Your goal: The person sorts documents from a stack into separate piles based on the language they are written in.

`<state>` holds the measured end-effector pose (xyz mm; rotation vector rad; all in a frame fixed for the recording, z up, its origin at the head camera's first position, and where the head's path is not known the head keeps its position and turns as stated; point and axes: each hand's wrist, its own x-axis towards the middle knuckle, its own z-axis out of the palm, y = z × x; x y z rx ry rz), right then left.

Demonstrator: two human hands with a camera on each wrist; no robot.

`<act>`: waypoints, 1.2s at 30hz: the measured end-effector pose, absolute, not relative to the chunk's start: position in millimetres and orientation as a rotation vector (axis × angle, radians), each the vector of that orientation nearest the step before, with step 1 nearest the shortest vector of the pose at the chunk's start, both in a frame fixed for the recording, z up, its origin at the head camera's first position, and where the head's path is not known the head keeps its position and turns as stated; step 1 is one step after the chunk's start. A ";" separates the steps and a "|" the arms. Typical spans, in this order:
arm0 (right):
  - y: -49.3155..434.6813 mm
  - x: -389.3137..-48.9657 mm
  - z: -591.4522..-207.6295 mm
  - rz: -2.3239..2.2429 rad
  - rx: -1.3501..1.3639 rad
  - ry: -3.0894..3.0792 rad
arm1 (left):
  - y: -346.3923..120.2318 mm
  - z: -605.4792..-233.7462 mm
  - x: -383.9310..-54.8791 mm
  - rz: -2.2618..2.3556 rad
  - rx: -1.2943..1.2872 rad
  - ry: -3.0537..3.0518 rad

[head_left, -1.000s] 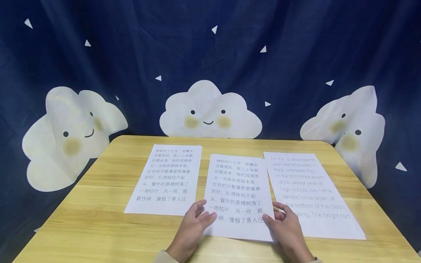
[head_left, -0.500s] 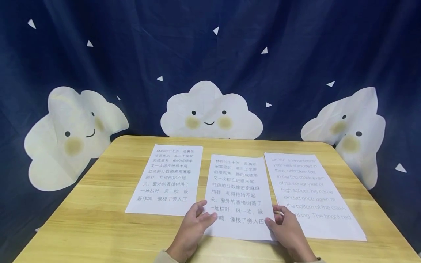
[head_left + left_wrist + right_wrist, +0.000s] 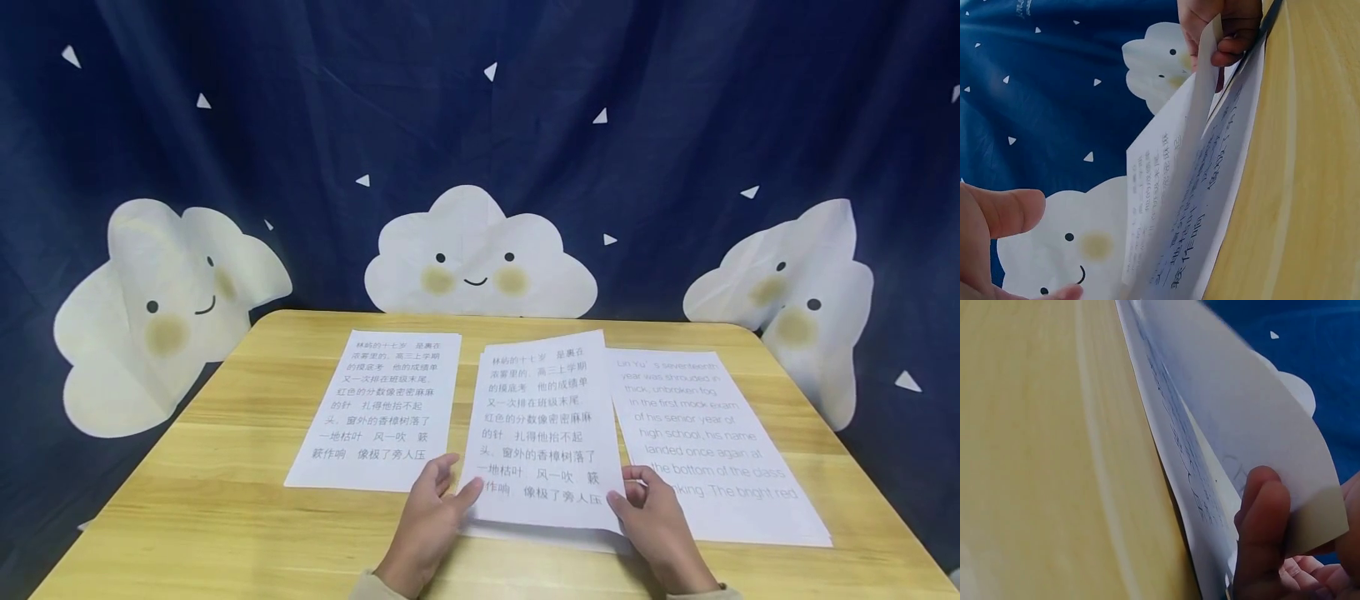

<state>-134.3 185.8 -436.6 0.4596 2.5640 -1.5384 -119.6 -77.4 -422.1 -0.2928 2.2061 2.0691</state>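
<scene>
My right hand (image 3: 660, 521) pinches a sheet of paper (image 3: 536, 425) printed with Chinese text by its lower right edge, thumb in front and fingers behind. The sheet is raised and tilted over another paper (image 3: 551, 537), whose bottom margin shows beneath it. In the right wrist view, the held corner (image 3: 1319, 519) bends between thumb and fingers, and a gap separates it from the printed paper below. Beside the sheet's left edge is my left hand (image 3: 427, 525). Its thumb (image 3: 1013, 212) and fingers stand apart in the left wrist view, with nothing between them.
Another page of Chinese text (image 3: 378, 408) lies to the left on the wooden table (image 3: 210, 517). To the right, a stack of English-text pages (image 3: 712, 442) is partly covered by the raised sheet and right hand. A dark blue curtain (image 3: 300, 100) with cloud faces hangs behind.
The right hand has lifted the top middle sheet, whose upper edge has risen and uncovered the paper below. My left hand has drawn slightly left, off the sheet's edge.
</scene>
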 end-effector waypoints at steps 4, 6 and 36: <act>184.6 -133.7 -437.1 -1.582 0.463 2.539 | -79.8 -421.6 -121.3 2.134 -0.279 2.172; 183.5 -133.3 -437.3 -1.605 0.467 2.523 | -80.5 -421.9 -122.2 2.173 -0.257 2.141; 161.1 -132.3 -439.2 -1.872 0.424 2.433 | -96.3 -413.8 -125.7 1.874 -0.241 2.363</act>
